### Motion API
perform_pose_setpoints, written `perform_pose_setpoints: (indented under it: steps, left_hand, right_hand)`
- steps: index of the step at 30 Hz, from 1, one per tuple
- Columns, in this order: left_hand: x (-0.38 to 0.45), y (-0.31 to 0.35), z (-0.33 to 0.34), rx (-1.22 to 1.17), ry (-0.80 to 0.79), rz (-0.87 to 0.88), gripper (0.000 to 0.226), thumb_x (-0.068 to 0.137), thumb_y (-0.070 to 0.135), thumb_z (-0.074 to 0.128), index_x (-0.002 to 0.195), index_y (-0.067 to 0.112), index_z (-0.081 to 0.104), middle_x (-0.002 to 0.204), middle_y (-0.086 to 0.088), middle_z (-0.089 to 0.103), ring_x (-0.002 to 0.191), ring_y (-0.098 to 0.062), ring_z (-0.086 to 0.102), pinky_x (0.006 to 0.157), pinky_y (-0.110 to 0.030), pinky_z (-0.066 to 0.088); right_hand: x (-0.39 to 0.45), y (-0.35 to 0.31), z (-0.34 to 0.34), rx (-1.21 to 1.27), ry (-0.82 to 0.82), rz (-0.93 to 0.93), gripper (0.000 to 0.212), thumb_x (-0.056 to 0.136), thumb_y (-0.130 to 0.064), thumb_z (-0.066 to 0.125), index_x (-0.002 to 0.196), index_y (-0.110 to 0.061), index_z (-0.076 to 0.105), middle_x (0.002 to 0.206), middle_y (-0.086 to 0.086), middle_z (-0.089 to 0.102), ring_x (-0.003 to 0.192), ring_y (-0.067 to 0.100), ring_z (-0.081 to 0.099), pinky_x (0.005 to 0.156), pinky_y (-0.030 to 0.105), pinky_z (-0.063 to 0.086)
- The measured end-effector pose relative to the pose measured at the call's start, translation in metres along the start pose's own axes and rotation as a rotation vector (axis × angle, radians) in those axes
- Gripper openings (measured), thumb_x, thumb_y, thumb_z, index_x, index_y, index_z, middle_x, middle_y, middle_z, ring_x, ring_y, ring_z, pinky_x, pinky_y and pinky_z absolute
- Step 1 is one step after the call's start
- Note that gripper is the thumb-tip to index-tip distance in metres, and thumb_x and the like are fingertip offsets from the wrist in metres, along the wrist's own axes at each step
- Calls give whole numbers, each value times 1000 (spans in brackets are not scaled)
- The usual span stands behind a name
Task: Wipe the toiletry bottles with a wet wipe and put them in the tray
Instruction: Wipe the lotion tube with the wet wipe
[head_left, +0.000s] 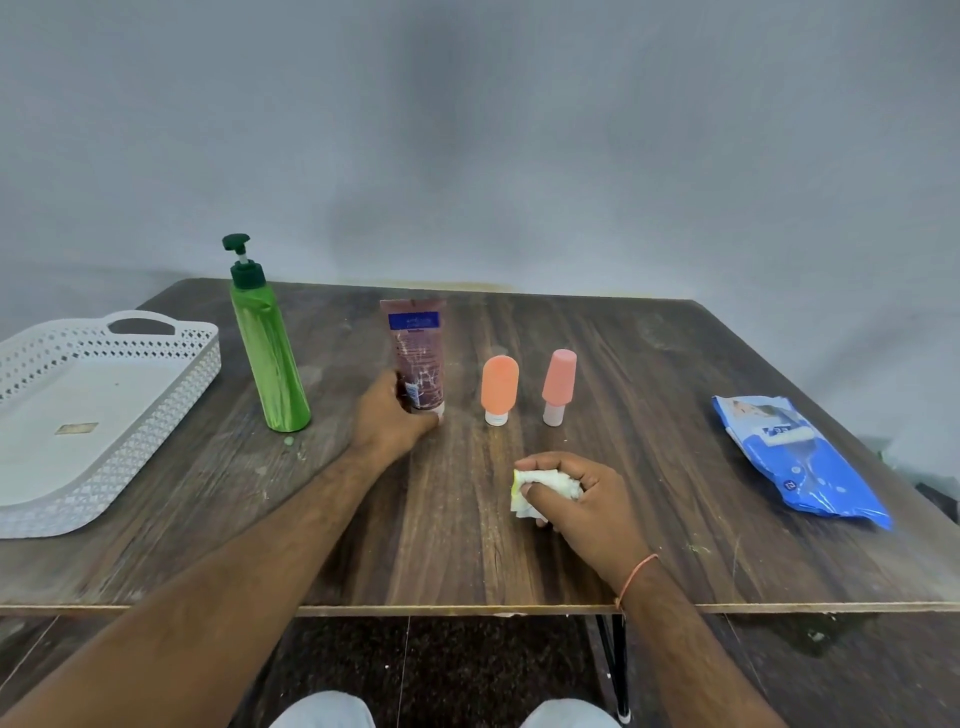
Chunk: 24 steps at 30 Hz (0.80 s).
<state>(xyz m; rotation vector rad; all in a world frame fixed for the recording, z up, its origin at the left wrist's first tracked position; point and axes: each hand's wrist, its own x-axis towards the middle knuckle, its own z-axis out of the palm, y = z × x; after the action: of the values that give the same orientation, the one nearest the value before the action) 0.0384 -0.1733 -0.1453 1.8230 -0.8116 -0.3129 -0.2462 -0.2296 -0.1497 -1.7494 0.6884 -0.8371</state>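
The brown table (675, 467) has bare room near its front edge. The white tray (156, 441) sits at the left edge. The green pump bottle (270, 364) stands tall. The left hand (389, 415) grips the upright brown tube (415, 358), cap down. The right hand (582, 493) squeezes the wet wipe (545, 486).

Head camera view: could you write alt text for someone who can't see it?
A person's left hand grips a brown tube standing on a wooden table, while the right hand holds a crumpled wet wipe. A white tray sits at left.
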Motion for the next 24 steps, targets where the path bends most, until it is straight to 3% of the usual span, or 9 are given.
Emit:
perform_pose_setpoints:
  steps: [4,7,10,14,17,19,24]
  left_hand:
    - [-22,21,-1,-161,-9,14,54,78,28,93,122,28,62,110,12,72,97,-5,71,85,-25,57]
    - [-47,30,-5,-274,-111,0,45,85,28,88,116,38,57,112,16,70,103,-4,69,87,-26,55]
    - [-69,24,-15,-345,-240,-39,52,85,34,88,128,31,60,121,11,74,111,-9,70,93,-33,57]
    - [-90,8,-35,-392,-370,-58,48,88,15,85,130,18,62,121,-5,76,105,-20,70,83,-33,59]
    - [-101,-2,-46,-425,-427,-65,59,79,15,90,131,17,62,122,-3,76,114,-22,72,96,-39,59]
    - [-103,-6,-47,-448,-404,-59,60,79,10,91,131,16,62,123,-1,77,117,-24,73,103,-45,57]
    - [-104,-4,-43,-429,-378,-8,59,83,12,89,135,22,62,124,-2,77,116,-22,74,107,-46,56]
  right_hand:
    - [0,1,0,-10,4,-7,26,93,-5,79,101,-29,86,100,-18,78,79,11,74,60,22,59]
    - [1,3,0,-14,5,-3,27,94,-8,79,100,-33,86,102,-18,79,84,12,74,61,23,59]
    - [1,3,-1,-14,10,0,27,93,-8,80,102,-33,86,104,-13,80,85,16,75,62,24,59]
    - [0,2,1,-22,28,-16,30,92,-6,80,101,-33,86,103,-10,80,86,17,76,62,26,61]
    - [-3,-2,3,-51,35,-49,31,89,-5,83,101,-33,84,104,-13,79,94,16,76,67,30,64]
    - [-6,-6,6,-69,39,-87,31,86,-3,85,99,-30,82,102,-14,79,94,12,75,70,26,62]
    - [-9,-15,37,-63,53,-125,26,86,-7,87,96,-30,82,97,-15,80,87,8,74,68,21,59]
